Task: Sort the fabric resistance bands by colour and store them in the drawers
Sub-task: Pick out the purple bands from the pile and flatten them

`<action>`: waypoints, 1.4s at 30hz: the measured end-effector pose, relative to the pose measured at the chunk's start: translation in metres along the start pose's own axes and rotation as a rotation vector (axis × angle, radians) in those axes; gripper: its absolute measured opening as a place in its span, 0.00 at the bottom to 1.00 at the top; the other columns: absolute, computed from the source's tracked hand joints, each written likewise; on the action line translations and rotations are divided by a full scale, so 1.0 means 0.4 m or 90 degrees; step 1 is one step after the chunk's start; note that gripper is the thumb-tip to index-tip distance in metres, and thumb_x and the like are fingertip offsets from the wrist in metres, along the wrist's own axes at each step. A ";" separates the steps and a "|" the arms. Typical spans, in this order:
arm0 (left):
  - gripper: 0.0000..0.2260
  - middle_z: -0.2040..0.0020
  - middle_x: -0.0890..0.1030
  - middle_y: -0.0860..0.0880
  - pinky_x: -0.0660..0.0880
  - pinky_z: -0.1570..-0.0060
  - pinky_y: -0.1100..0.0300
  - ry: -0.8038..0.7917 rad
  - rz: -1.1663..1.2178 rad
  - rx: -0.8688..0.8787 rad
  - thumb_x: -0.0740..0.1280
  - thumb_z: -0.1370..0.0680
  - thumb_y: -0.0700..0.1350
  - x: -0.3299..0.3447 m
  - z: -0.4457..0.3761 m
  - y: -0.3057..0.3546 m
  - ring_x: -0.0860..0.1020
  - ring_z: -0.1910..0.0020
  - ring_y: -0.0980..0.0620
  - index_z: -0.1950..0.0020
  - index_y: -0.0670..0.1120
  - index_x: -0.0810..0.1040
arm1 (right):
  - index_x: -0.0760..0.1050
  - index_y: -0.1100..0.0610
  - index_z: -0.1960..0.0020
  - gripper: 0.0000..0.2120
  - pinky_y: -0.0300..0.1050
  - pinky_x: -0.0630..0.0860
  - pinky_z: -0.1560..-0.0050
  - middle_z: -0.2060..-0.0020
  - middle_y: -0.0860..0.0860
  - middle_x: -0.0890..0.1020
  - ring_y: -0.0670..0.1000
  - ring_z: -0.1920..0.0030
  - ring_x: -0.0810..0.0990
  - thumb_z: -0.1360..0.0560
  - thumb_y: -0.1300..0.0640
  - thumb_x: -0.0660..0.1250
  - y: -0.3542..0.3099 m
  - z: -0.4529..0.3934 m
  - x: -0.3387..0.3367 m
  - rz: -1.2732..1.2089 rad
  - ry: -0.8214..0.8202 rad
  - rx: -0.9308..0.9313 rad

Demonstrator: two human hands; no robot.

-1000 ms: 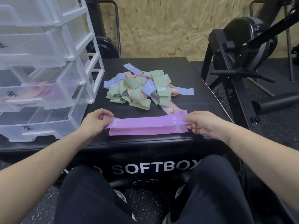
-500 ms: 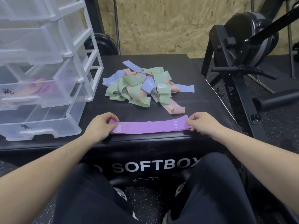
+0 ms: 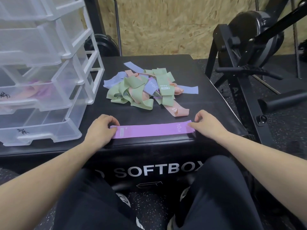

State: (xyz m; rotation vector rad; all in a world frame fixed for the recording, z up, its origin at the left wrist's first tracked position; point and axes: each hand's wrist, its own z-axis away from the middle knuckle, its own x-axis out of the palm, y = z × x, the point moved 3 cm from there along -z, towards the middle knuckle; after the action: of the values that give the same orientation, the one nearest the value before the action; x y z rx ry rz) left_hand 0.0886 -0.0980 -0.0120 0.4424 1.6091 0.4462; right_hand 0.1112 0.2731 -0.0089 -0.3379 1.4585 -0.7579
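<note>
Fingertips of the left hand (image 3: 101, 128) pinch the left end of a purple 10 LB resistance band (image 3: 152, 130), and those of the right hand (image 3: 208, 124) pinch its right end; both sets of fingers are curled on the fabric, neither released; the band lies flat and stretched lengthwise along the near edge of the black Softbox plyo box (image 3: 207, 83), just in front of the mixed pile of bands (image 3: 142, 89). Risks, as judged from this arrangement: the band sits close to the box's front edge, so a loosened pinch on one end could let the elastic recoil and slide off toward the person's lap; lifting it past the peach band (image 3: 178, 111) lying just behind could drag that band along; the clear plastic drawer unit (image 3: 54, 90) holds both pink and purple fabric in the second drawer from the bottom (image 3: 41, 95), seen dimly through its wall, so a misplaced colour seems possible; handwritten labels on the drawer fronts are too small to read. Counts: two hands; one purple band in hand; one pile containing green, lavender-blue and peach bands, tangled so that an exact number of each cannot be told, green appearing most numerous; four drawers at least partly in view, all pulled partly open; one black exercise machine (image 3: 252, 47) at right.
</note>
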 end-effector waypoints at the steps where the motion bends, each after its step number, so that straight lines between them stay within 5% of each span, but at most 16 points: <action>1: 0.08 0.53 0.74 0.57 0.67 0.59 0.58 0.002 0.011 0.009 0.67 0.25 0.41 0.000 0.000 0.007 0.74 0.59 0.57 0.57 0.56 0.78 | 0.70 0.52 0.54 0.10 0.46 0.70 0.63 0.61 0.48 0.79 0.50 0.64 0.75 0.27 0.50 0.70 -0.006 0.001 0.000 -0.015 0.006 -0.014; 4: 0.07 0.55 0.74 0.56 0.68 0.59 0.59 -0.005 0.040 0.044 0.67 0.24 0.41 0.003 -0.008 0.038 0.75 0.59 0.56 0.54 0.54 0.78 | 0.71 0.50 0.54 0.05 0.44 0.69 0.65 0.67 0.49 0.80 0.50 0.67 0.75 0.25 0.53 0.68 -0.040 -0.001 0.004 -0.062 0.002 -0.065; 9: 0.08 0.51 0.78 0.53 0.71 0.55 0.62 -0.022 0.071 0.102 0.66 0.23 0.40 0.010 -0.058 0.109 0.76 0.52 0.55 0.47 0.52 0.79 | 0.71 0.43 0.53 0.08 0.45 0.75 0.65 0.59 0.47 0.85 0.48 0.65 0.78 0.26 0.56 0.67 -0.120 -0.023 0.036 -0.120 -0.059 -0.146; 12: 0.12 0.44 0.80 0.55 0.72 0.47 0.58 -0.013 0.042 0.175 0.66 0.22 0.40 0.012 -0.104 0.160 0.76 0.46 0.54 0.40 0.50 0.77 | 0.70 0.41 0.49 0.12 0.46 0.78 0.56 0.53 0.42 0.83 0.45 0.55 0.80 0.24 0.57 0.66 -0.171 -0.058 0.067 -0.126 -0.092 -0.195; 15: 0.14 0.40 0.79 0.53 0.71 0.50 0.58 0.006 -0.018 0.252 0.65 0.22 0.41 0.024 -0.159 0.210 0.75 0.49 0.53 0.36 0.47 0.74 | 0.68 0.40 0.47 0.16 0.41 0.78 0.48 0.50 0.41 0.81 0.42 0.49 0.80 0.24 0.61 0.65 -0.232 -0.110 0.089 -0.168 -0.080 -0.239; 20: 0.13 0.47 0.79 0.47 0.73 0.49 0.47 -0.002 -0.108 0.330 0.64 0.24 0.42 0.072 -0.266 0.271 0.76 0.48 0.45 0.40 0.46 0.73 | 0.67 0.43 0.49 0.17 0.50 0.77 0.39 0.49 0.46 0.80 0.46 0.46 0.81 0.24 0.66 0.61 -0.299 -0.229 0.141 -0.257 -0.053 -0.264; 22: 0.12 0.48 0.78 0.49 0.72 0.48 0.51 -0.030 -0.142 0.385 0.64 0.25 0.42 0.096 -0.283 0.289 0.76 0.48 0.46 0.42 0.47 0.73 | 0.66 0.45 0.49 0.15 0.52 0.78 0.42 0.50 0.46 0.79 0.48 0.48 0.80 0.25 0.64 0.62 -0.303 -0.247 0.159 -0.261 -0.043 -0.254; 25: 0.16 0.40 0.77 0.53 0.70 0.42 0.53 -0.047 -0.226 0.458 0.63 0.26 0.47 0.150 -0.351 0.280 0.75 0.39 0.50 0.38 0.49 0.74 | 0.63 0.47 0.49 0.15 0.44 0.75 0.54 0.56 0.47 0.76 0.46 0.57 0.76 0.27 0.62 0.66 -0.297 -0.310 0.174 -0.236 -0.028 -0.252; 28: 0.24 0.27 0.71 0.54 0.66 0.32 0.50 -0.038 -0.315 0.425 0.60 0.24 0.54 0.170 -0.413 0.245 0.69 0.28 0.51 0.28 0.54 0.70 | 0.63 0.51 0.48 0.19 0.41 0.67 0.60 0.56 0.48 0.73 0.48 0.59 0.72 0.32 0.55 0.70 -0.275 -0.381 0.164 -0.174 0.015 -0.250; 31: 0.26 0.22 0.65 0.52 0.60 0.29 0.51 -0.040 -0.352 0.389 0.60 0.23 0.54 0.183 -0.446 0.220 0.64 0.24 0.52 0.25 0.56 0.66 | 0.65 0.50 0.41 0.29 0.44 0.73 0.53 0.49 0.47 0.73 0.48 0.52 0.73 0.38 0.45 0.71 -0.254 -0.438 0.152 -0.137 0.042 -0.248; 34: 0.26 0.24 0.68 0.54 0.60 0.30 0.51 -0.011 -0.332 0.367 0.58 0.24 0.59 0.188 -0.451 0.226 0.66 0.26 0.53 0.25 0.57 0.67 | 0.65 0.50 0.31 0.34 0.46 0.72 0.43 0.39 0.44 0.71 0.47 0.42 0.73 0.33 0.47 0.75 -0.244 -0.471 0.146 -0.069 0.048 -0.258; 42: 0.15 0.39 0.77 0.57 0.62 0.40 0.49 0.034 -0.328 0.275 0.61 0.21 0.58 0.204 -0.465 0.278 0.71 0.36 0.50 0.34 0.62 0.74 | 0.69 0.47 0.33 0.32 0.44 0.76 0.47 0.41 0.40 0.77 0.42 0.49 0.79 0.33 0.43 0.77 -0.219 -0.501 0.111 -0.026 -0.063 -0.255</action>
State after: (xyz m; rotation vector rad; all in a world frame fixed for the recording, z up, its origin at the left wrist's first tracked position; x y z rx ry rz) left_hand -0.1009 0.0348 -0.0072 0.3177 1.7980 -0.2876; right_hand -0.1073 0.2275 -0.0109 -0.7027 1.5083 -0.4696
